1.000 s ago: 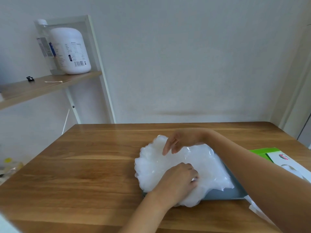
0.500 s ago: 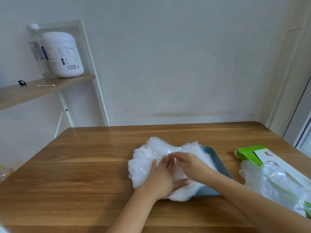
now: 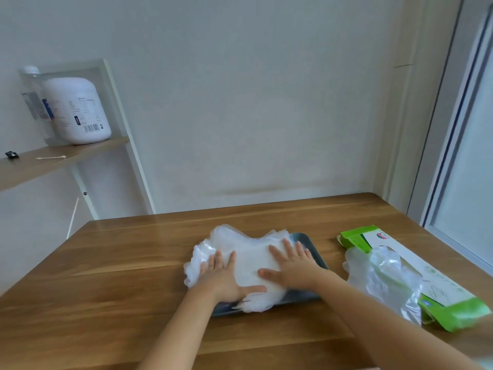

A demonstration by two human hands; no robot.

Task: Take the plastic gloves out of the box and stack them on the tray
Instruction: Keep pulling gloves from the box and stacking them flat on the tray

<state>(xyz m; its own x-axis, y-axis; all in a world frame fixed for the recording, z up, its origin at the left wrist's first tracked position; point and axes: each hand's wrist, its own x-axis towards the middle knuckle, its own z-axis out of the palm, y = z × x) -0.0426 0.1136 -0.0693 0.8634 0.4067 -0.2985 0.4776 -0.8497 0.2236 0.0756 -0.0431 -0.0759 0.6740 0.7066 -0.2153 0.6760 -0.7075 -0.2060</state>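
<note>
A pile of clear plastic gloves [image 3: 248, 252] lies on a dark blue-grey tray [image 3: 310, 245] in the middle of the wooden table. My left hand [image 3: 224, 276] presses flat on the pile's left side, fingers spread. My right hand [image 3: 292, 265] presses flat on its right side, fingers straight. The pile spills over the tray's left and front edges. To the right lies the green and white glove box [image 3: 416, 276] on its side, with more loose gloves [image 3: 381, 276] bunched out of its opening.
The wooden table [image 3: 120, 289] meets a white wall at the back. A shelf [image 3: 48, 161] at the left holds a large white bottle [image 3: 77, 113] and a cotton swab. A window frame stands at the far right.
Both hands have moved apart from the pile's middle and flattened, left hand to the left side, right hand to the right. The view has swung right, showing the whole box.
</note>
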